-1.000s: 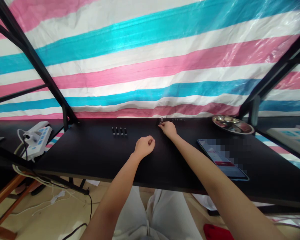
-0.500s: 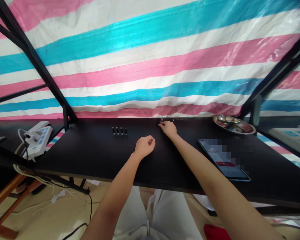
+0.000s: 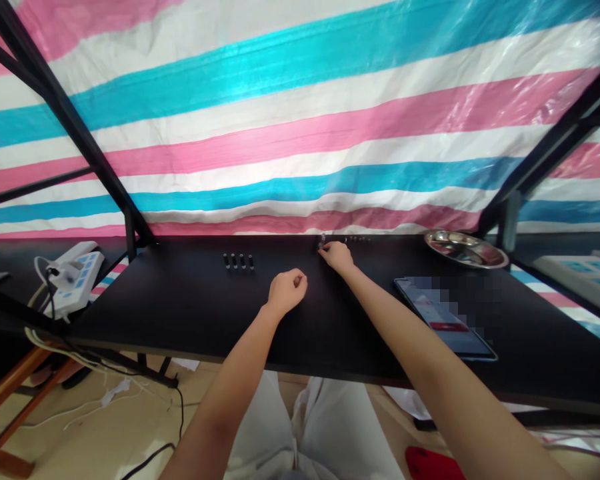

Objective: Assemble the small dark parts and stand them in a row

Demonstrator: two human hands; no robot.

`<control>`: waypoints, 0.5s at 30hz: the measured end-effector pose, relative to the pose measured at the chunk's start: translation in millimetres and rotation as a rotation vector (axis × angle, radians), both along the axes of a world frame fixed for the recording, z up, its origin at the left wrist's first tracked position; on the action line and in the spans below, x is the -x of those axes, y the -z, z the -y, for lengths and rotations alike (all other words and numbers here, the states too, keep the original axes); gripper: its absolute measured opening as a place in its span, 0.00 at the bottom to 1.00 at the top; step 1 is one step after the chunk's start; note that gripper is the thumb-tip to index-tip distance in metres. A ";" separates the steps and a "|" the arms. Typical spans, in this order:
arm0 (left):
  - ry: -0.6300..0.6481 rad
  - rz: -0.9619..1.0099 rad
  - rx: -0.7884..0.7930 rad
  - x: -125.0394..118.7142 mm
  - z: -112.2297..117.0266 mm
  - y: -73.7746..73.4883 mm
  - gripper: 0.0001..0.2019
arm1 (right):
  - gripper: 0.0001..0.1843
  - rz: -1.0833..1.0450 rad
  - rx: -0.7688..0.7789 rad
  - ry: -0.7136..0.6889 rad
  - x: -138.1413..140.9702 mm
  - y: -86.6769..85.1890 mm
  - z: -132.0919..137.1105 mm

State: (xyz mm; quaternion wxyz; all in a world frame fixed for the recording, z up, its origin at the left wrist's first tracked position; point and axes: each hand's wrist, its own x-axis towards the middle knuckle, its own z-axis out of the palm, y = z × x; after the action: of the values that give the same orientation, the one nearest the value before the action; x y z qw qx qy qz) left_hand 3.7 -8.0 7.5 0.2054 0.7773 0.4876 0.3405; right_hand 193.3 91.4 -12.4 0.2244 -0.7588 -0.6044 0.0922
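Note:
My left hand (image 3: 286, 292) rests over the middle of the black table (image 3: 195, 303), its fingers curled closed. What it holds, if anything, is hidden. Farther back, my right hand (image 3: 337, 257) has thumb and fingers pinched together beside a small clear, purplish piece (image 3: 323, 239) near the back edge. Whether the fingertips grip that piece or something else is too small to tell. Several tiny shiny pieces (image 3: 359, 239) lie in a row just right of that hand. To the left of both hands, several small black cylinders with pale ends (image 3: 243, 261) stand in a line.
A round metal plate (image 3: 465, 251) sits at the back right. In front of it lies a tablet (image 3: 445, 323), partly blurred out. White power strips (image 3: 80, 283) with cables are at the left. Black frame bars (image 3: 87, 153) slant up on both sides, before a striped sheet (image 3: 300, 147).
Both hands keep nearly the same place and pose. The whole view has shifted very slightly; the cylinders, plate and tablet stay where they were on the table.

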 end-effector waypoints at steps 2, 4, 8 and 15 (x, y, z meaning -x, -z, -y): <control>-0.046 0.030 0.012 0.7 -1.8 1.2 0.08 | 0.16 -0.004 0.007 -0.006 -1.7 -1.5 0.4; -0.105 0.080 0.024 1.3 -3.8 1.7 0.10 | 0.16 -0.009 0.009 -0.016 -2.3 -5.3 4.6; -0.248 0.244 0.057 2.1 -6.5 -0.2 0.28 | 0.16 -0.033 0.020 -0.026 5.0 -16.2 29.4; -0.413 0.609 0.059 6.0 -10.8 -3.3 0.39 | 0.13 -0.221 -0.229 -0.216 30.1 -14.9 84.7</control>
State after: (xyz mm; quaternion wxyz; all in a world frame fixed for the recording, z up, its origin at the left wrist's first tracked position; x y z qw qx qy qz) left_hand -2.3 2.8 10.7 0.2905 0.5191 0.5604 0.5762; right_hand 163.2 6.7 2.5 0.3631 -0.6443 -0.6606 0.1291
